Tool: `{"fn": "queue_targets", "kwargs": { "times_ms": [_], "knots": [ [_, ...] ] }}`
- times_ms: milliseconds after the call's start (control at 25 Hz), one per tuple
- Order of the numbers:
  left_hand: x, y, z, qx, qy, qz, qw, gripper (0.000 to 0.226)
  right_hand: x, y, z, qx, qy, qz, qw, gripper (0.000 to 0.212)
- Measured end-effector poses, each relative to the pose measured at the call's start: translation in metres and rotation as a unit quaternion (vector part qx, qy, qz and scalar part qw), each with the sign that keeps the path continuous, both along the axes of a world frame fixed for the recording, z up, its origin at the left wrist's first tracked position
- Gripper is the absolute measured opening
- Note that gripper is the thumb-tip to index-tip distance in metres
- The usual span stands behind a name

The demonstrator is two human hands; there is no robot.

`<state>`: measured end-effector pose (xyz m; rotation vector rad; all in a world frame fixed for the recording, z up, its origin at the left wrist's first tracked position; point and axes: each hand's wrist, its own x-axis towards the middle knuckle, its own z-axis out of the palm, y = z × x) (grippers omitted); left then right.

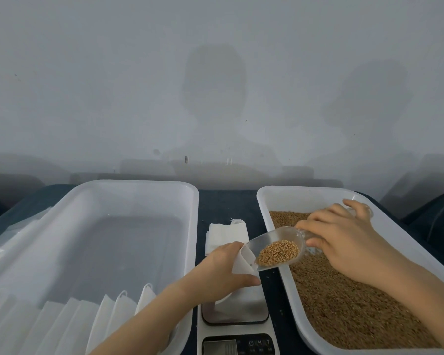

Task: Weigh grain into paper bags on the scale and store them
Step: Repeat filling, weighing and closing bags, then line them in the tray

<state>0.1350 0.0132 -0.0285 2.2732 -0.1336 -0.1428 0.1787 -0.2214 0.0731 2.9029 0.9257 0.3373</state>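
Observation:
My left hand (224, 271) holds a small white paper bag (242, 261) open above the scale (235, 321). My right hand (344, 238) grips the handle of a clear plastic scoop (274, 248) that carries a heap of brown grain. The scoop's lip touches the bag's mouth. At the right a white tray (272, 201) is filled with grain (344, 303). The scale's platform sits under the bag, and its dark display is at the bottom edge.
A large white tub (139, 185) stands at the left, with several filled white bags (108, 319) lined up along its near wall. A stack of flat paper bags (227, 233) lies on the dark table between the tub and the tray. A grey wall rises behind.

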Motion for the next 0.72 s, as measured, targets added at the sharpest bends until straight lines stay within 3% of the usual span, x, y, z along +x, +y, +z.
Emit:
{"fn": "queue_targets", "kwargs": {
  "times_ms": [520,720],
  "knots": [
    [-0.004,-0.002,0.010,-0.015,-0.034,0.014,0.999,0.038,-0.009,0.027,0.023,-0.113,-0.114,0.037,0.986,0.040],
    [-0.005,-0.002,0.012,0.009,-0.033,0.039,0.999,0.035,-0.020,0.038,0.030,-0.142,-0.168,0.068,0.973,0.051]
  ]
}}
